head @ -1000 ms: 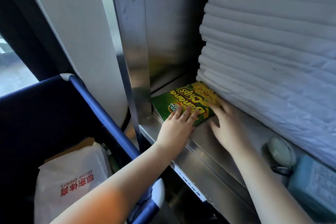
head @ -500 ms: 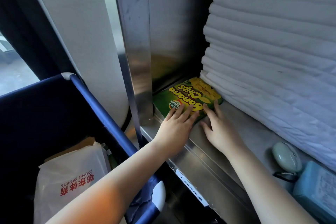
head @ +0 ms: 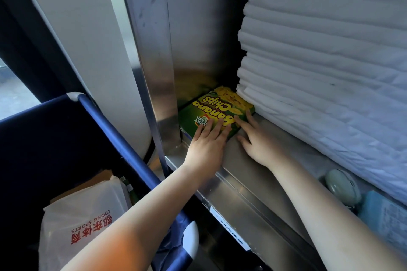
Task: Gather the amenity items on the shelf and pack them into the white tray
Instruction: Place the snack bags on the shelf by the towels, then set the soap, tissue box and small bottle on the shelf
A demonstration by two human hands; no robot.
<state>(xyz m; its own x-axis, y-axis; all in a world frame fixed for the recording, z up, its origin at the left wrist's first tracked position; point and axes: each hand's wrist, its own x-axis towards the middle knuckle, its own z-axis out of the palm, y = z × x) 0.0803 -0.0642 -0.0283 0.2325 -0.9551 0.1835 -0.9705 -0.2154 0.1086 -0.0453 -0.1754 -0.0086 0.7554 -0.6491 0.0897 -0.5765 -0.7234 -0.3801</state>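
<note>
Your left hand point(head: 207, 149) lies flat and open, fingers spread over the near edge of the green and yellow "Banana Chips" cardboard box point(head: 217, 109), gripping nothing. Your right hand point(head: 258, 142) is flat and open too, its palm on the stainless steel shelf point(head: 248, 174) just beside the box, two fingertips touching the box's near right corner.

The box lies flat in the shelf's back left corner, against the steel side wall, its print upside down to you. Its far right edge meets the tall stack of folded white linens point(head: 326, 50), which fills the right side of the shelf.

Toward the shelf's right end, near the front edge, sits a small pale green oval case point(head: 342, 186), and just beside it a light blue printed packet point(head: 387, 215), partly cut off by the frame.

Below and left of the shelf stands a dark blue fabric cart bin point(head: 105, 125), with a white plastic bag with red lettering point(head: 88, 222) inside it.
</note>
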